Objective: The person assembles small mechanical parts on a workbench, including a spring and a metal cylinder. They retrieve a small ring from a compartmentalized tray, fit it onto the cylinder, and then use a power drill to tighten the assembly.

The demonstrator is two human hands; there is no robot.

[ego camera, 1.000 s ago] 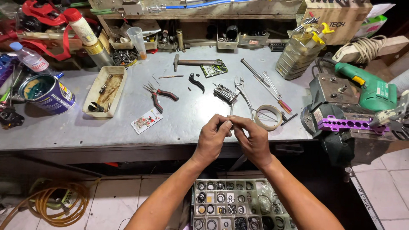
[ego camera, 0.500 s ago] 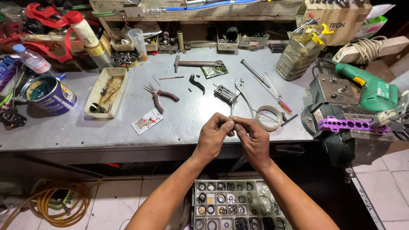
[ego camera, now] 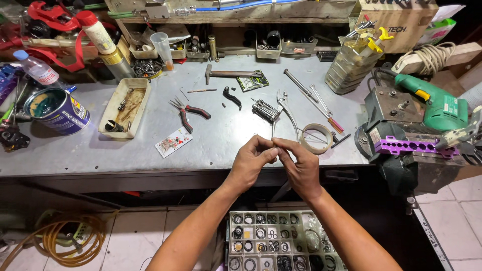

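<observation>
Whatever small part is pinched between the two hands, it is hidden by the fingertips, so its kind cannot be told; it sits where the left hand (ego camera: 252, 161) and right hand (ego camera: 300, 168) meet, just off the front edge of the desk (ego camera: 211, 150) and above the compartment box (ego camera: 281, 241) of dark rings on the floor side. Both hands have their fingers (ego camera: 273, 150) drawn narrow, thumb and forefinger tips pressed together around the piece, the rest curled in. For fine work of this sort, a sound way seems to be keeping the wrists close and low over the box, so that a dropped piece lands among the rings and not on the tiled floor (ego camera: 135, 236). Pinching with the pads rather than the nails would likely spare a soft part from nicks. Just beyond the hands lie a tape roll (ego camera: 316, 138) and long pliers (ego camera: 282, 108), with a folding key set (ego camera: 265, 110) beside them. Farther left are red-handled pliers (ego camera: 188, 113), a playing card (ego camera: 173, 142) and a shallow tray (ego camera: 125, 107) of rusty bits. A paint can (ego camera: 56, 110) and a water bottle (ego camera: 37, 71) stand at the left end. At the right a green drill (ego camera: 434, 103) rests over a vise (ego camera: 401, 140), well apart from the hands.
</observation>
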